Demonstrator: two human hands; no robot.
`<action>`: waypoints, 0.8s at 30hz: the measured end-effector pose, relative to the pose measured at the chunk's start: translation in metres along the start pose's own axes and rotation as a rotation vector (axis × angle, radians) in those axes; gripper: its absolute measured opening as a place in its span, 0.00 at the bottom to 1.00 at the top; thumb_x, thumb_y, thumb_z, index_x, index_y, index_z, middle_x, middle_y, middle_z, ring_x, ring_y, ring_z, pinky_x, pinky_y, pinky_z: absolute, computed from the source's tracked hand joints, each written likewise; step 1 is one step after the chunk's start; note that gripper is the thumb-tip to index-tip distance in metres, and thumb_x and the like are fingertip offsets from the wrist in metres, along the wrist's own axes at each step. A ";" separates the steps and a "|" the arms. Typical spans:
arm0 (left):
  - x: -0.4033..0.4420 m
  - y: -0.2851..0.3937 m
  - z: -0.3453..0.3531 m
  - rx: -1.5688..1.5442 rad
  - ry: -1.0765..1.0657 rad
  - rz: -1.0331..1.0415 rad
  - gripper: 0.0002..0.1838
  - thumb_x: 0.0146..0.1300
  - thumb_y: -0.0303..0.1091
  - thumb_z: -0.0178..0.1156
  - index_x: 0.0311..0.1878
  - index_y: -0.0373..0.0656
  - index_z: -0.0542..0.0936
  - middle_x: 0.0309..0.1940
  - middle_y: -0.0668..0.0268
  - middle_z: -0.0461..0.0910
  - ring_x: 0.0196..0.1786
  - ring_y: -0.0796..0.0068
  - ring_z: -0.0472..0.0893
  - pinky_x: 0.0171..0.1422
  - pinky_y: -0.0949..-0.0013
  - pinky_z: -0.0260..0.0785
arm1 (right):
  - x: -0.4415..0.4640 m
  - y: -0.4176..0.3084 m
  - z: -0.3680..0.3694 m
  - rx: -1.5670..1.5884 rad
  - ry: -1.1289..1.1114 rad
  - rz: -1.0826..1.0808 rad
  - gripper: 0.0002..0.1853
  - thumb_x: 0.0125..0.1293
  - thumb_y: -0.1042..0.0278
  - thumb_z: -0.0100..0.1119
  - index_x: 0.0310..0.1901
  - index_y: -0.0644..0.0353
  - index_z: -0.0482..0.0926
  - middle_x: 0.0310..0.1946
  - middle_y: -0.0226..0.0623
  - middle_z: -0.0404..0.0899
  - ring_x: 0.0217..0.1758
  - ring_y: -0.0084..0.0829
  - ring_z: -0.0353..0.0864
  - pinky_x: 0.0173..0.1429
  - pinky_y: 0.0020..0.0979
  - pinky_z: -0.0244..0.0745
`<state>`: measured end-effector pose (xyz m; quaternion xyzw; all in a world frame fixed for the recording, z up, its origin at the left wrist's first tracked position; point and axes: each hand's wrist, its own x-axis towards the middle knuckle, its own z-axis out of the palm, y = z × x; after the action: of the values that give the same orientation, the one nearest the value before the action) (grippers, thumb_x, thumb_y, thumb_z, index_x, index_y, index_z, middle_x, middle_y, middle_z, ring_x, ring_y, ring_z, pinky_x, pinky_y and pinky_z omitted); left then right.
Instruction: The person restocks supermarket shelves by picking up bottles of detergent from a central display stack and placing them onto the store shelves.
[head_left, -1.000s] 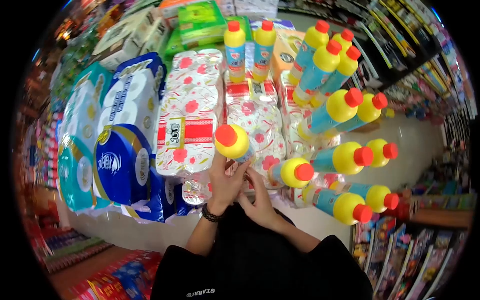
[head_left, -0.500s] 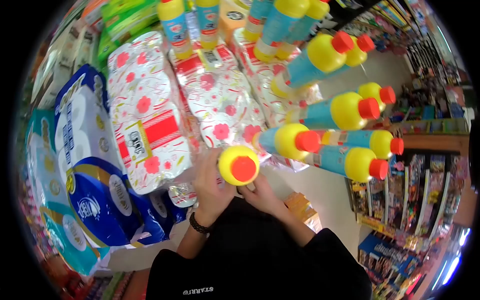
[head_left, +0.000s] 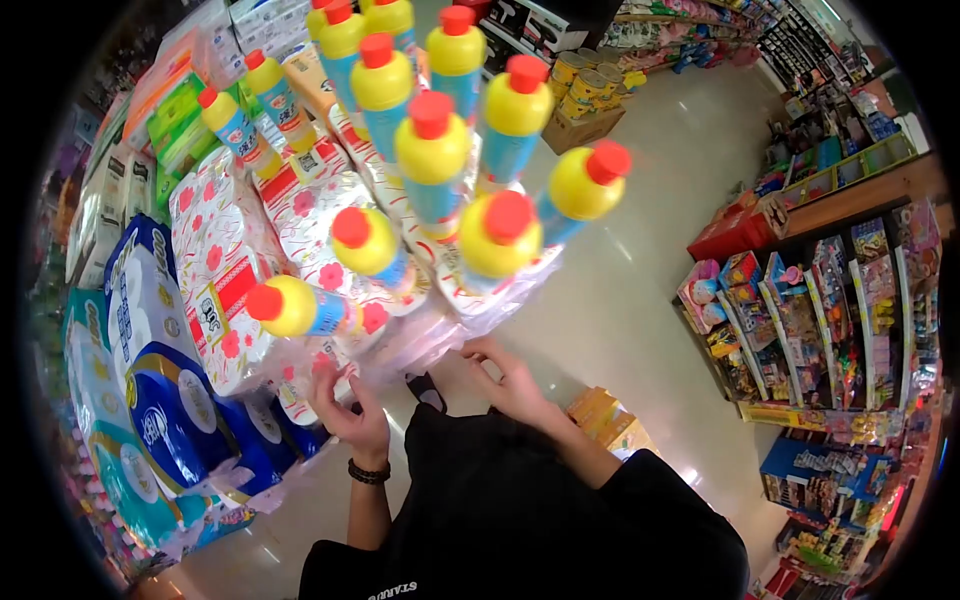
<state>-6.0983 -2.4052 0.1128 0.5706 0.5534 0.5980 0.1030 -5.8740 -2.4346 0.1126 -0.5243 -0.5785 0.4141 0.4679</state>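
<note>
My left hand, with a dark beaded bracelet at the wrist, is by the front edge of the floral-wrapped paper packs. Its fingers are apart and hold nothing; whether they touch the plastic wrap I cannot tell. Just above it, a yellow bottle with a red cap and blue label rests on the packs, leaning in this view. A matching bottle stands behind it. My right hand hangs open in front of the clear plastic wrap, its fingers curved and apart.
Several more such bottles stand across the packs. Blue-wrapped paper rolls are stacked to the left. A cardboard box sits on the floor at my right. Shelves of packaged goods line the right side.
The bottle that was at my hands now rests on the packs, released. My hands have moved apart. The view has shifted, showing more floor on the right.
</note>
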 end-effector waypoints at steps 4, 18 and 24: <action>-0.047 0.046 0.021 0.010 -0.328 0.104 0.09 0.63 0.17 0.64 0.46 0.34 0.81 0.43 0.54 0.85 0.46 0.56 0.85 0.51 0.59 0.78 | -0.019 0.005 -0.066 0.061 0.079 0.027 0.09 0.72 0.80 0.57 0.51 0.67 0.79 0.47 0.39 0.81 0.51 0.29 0.83 0.56 0.30 0.77; -0.080 0.137 0.266 0.019 -0.016 0.346 0.46 0.67 0.38 0.69 0.78 0.30 0.52 0.78 0.40 0.52 0.80 0.39 0.57 0.82 0.43 0.53 | 0.088 0.026 -0.191 0.288 0.006 -0.315 0.24 0.74 0.69 0.57 0.69 0.60 0.69 0.64 0.42 0.74 0.66 0.36 0.76 0.68 0.38 0.73; -0.058 0.136 0.308 0.014 0.309 0.275 0.43 0.61 0.32 0.74 0.74 0.33 0.61 0.71 0.43 0.67 0.74 0.49 0.69 0.76 0.49 0.63 | 0.150 0.047 -0.187 0.328 -0.394 -0.363 0.35 0.72 0.62 0.61 0.77 0.60 0.60 0.73 0.46 0.67 0.74 0.43 0.68 0.75 0.41 0.65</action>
<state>-5.7649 -2.3306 0.1044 0.5429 0.4837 0.6830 -0.0695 -5.6831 -2.2830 0.1238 -0.2397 -0.6675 0.5054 0.4915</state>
